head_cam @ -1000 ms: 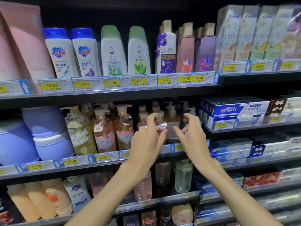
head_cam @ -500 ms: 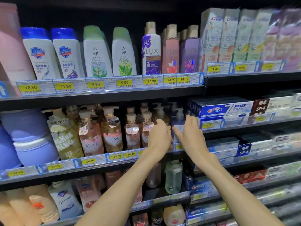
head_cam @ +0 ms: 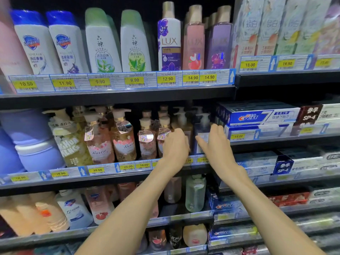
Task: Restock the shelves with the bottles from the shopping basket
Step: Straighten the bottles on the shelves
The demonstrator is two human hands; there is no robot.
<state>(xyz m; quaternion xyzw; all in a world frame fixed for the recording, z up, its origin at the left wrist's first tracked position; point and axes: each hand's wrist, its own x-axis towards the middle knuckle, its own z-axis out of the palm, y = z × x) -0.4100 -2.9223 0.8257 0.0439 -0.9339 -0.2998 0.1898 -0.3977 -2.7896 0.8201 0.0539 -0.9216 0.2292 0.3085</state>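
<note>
Bottles with pump tops stood in rows on the middle shelf (head_cam: 117, 173), and both hands were among them, to the left of the blue Crest box (head_cam: 257, 116). Far left of that box sat a yellow-labelled pump bottle (head_cam: 68, 144), then two pink Kustie bottles (head_cam: 99, 144), then smaller capped ones (head_cam: 147, 142). The left forearm rose from the bottom edge, angled up and rightward, wrist bent forward over the price strip (head_cam: 128, 166). The left hand (head_cam: 175, 146) lay knuckles-up with its fingers curled forward round the front of an amber pump bottle (head_cam: 184, 126); whether it truly gripped it or only touched it could not be told. Just left of the Crest box, the right hand (head_cam: 214, 142) reached in from the lower right, palm turned leftward, fingers fairly straight and thumb spread, its fingertips against a dark pump bottle (head_cam: 202, 126) with a pale label. The two hands were near each other, not touching.
</note>
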